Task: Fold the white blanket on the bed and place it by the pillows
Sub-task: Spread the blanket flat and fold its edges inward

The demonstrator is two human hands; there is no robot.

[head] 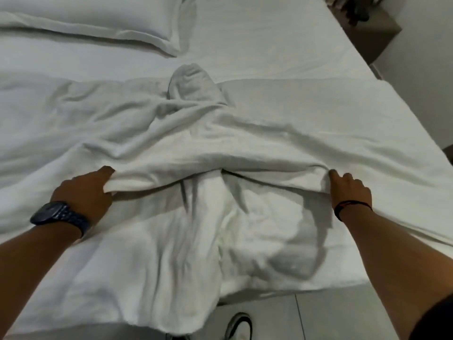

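The white blanket (186, 148) lies crumpled across the middle of the bed (282, 52), with part of it hanging over the near edge. A thick fold of it runs left to right in front of me. My left hand (85, 190), with a dark watch on the wrist, grips the left end of that fold. My right hand (348, 190), with a thin dark band on the wrist, pinches the right end of the same fold. A white pillow (85, 18) lies at the far left of the bed.
A grey-brown bedside unit (375, 38) stands past the bed's far right corner. Grey floor tiles (318, 315) show at the near edge, with a white shoe (239, 325) on them. A pale wall rises on the right.
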